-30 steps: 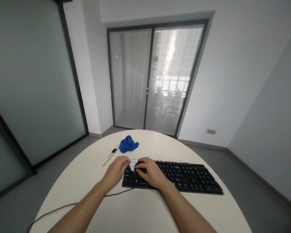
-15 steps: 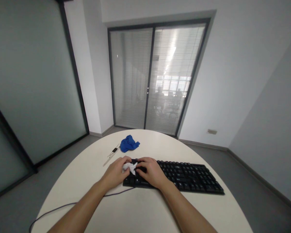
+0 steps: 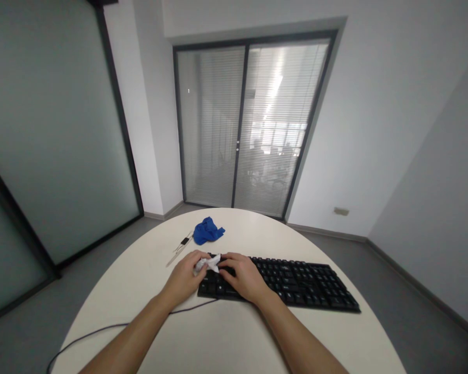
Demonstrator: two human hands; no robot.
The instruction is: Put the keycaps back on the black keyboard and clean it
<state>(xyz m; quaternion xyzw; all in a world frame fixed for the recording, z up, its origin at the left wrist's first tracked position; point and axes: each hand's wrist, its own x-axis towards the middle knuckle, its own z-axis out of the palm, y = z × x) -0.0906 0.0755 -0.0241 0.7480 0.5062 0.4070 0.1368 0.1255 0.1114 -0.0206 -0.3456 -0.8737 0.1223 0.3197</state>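
Observation:
A crumpled white tissue (image 3: 207,265) is gripped in my left hand (image 3: 184,274), above the left end of the black keyboard (image 3: 304,283). The fingers of that hand are closed around it, and part of the tissue sticks out to the right. My right hand (image 3: 242,275) rests over the keyboard's left part, thumb and index finger apart, fingertips down by the keys and close to the tissue's edge. Both hands cover some of the keys.
Beyond the keyboard lies a crumpled blue cloth (image 3: 208,231). Left of it are thin tweezers-like tools (image 3: 178,250) with a dark piece. A cable (image 3: 101,330) runs leftward across the round cream table (image 3: 214,340). Glass partitions stand beyond.
My left hand and the tissue have shifted slightly left and up, and the tissue now lies more flat and stretched toward the right hand. The right hand has barely moved.

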